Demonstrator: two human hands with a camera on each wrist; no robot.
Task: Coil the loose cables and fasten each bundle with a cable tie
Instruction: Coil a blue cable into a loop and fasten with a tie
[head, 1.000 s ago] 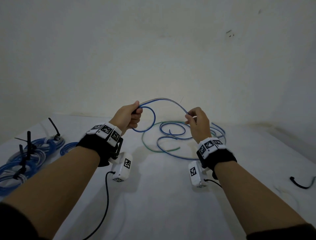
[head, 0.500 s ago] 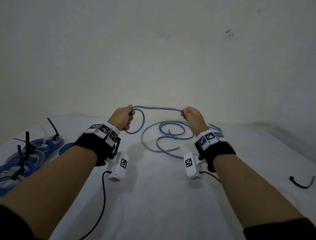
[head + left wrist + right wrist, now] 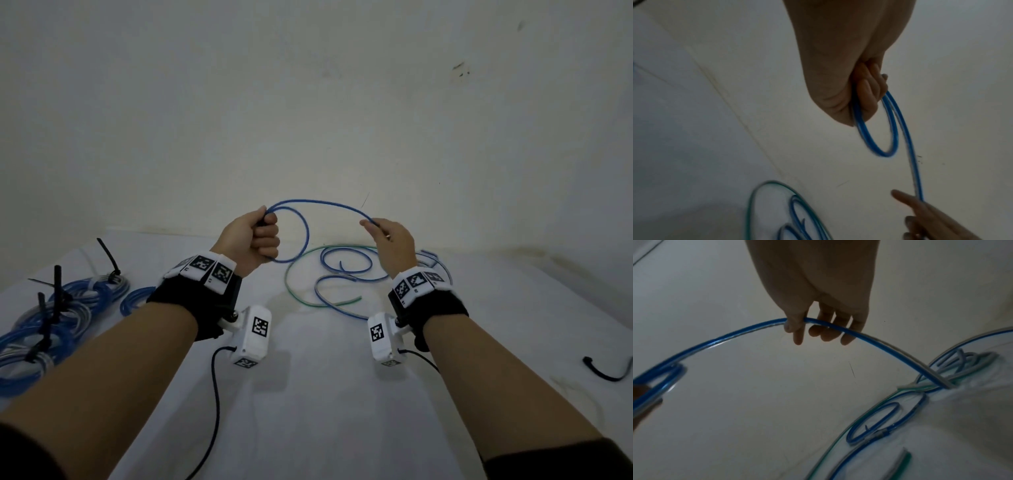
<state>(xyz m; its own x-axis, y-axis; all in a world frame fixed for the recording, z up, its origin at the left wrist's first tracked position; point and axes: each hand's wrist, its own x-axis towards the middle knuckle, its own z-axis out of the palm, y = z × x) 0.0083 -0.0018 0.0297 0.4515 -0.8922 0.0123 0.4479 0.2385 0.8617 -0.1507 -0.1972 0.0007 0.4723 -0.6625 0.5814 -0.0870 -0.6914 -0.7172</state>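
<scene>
A loose blue cable [image 3: 318, 202] arches in the air between my two hands. My left hand [image 3: 255, 240] grips it in a fist, with a small loop [image 3: 879, 129] hanging from the curled fingers. My right hand [image 3: 390, 240] pinches the same cable [image 3: 756, 328] between thumb and forefinger, the other fingers hanging loosely under it. From there the cable drops to the table and joins loose blue and green cables [image 3: 329, 274] lying in curls. Coiled blue bundles [image 3: 51, 315] fastened with black cable ties [image 3: 56, 291] lie at the left.
The white table [image 3: 325, 394] meets a pale wall close behind the cables. A single black cable tie [image 3: 606, 373] lies near the right edge. Thin dark wires run from the wrist cameras across the table toward me.
Both hands have risen a little and the stretch of cable between them now arches upward. The loop hanging from my left hand has grown larger.
</scene>
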